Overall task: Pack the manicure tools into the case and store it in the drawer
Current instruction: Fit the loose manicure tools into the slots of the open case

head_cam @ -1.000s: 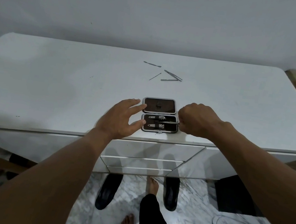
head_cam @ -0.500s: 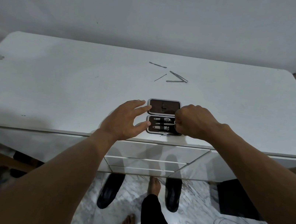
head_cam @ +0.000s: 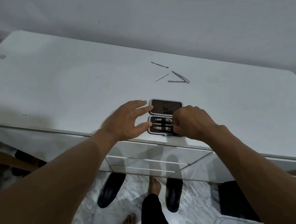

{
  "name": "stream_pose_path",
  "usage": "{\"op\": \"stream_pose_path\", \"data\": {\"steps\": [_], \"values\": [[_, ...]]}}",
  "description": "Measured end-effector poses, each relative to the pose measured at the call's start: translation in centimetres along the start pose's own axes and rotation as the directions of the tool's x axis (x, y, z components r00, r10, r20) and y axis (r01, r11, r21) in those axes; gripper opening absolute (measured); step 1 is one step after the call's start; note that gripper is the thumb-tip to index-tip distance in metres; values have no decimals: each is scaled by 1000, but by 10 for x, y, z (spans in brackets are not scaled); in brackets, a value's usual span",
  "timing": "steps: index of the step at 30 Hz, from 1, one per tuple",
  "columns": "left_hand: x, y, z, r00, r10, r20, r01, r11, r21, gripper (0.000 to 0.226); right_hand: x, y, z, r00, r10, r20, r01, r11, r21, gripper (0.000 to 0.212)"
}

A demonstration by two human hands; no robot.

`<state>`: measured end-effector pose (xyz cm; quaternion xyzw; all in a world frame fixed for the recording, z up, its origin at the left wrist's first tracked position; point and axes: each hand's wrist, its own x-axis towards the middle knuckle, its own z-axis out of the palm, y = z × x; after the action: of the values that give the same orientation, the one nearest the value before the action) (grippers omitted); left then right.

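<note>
Roughly halfway: the open manicure case (head_cam: 163, 118) at frame centre on the bench (head_cam: 69, 89) holds three tools. Right hand (head_cam: 189, 124), fingers closed, seats one; left hand (head_cam: 128, 120), fingers spread, steadies the case. Four loose tools (head_cam: 176, 76) wait above; drawer (head_cam: 156, 152) shut.

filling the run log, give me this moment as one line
stage: packing | case: open on desk | left hand: steadies case | right hand: seating a tool | loose tools: four remain

I can read no writing, brand, number or sign anywhere here, neither on the case (head_cam: 165, 107) nor on the tabletop (head_cam: 70, 84).
</note>
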<state>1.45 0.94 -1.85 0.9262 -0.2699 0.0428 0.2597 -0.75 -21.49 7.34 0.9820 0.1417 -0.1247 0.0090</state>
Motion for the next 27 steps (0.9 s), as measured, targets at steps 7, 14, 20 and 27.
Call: {"op": "stream_pose_path", "data": {"steps": [7,14,20,27], "values": [[1,-1,0,1000,8,-8,-8,1000,-10,56,1,0,1,1000,-2,-13,2,1000,19,18],[1,1,-1,1000,0,4,0,1000,-3,57,-2,0,0,1000,7,-11,-7,999,42,17],[0,1,-2,1000,2,8,-2,1000,10,57,-3,1,1,1000,6,-18,-5,998,59,18],[0,2,-4,999,15,43,-17,998,56,62,-1,3,-1,1000,4,4,-5,998,69,18]]}}
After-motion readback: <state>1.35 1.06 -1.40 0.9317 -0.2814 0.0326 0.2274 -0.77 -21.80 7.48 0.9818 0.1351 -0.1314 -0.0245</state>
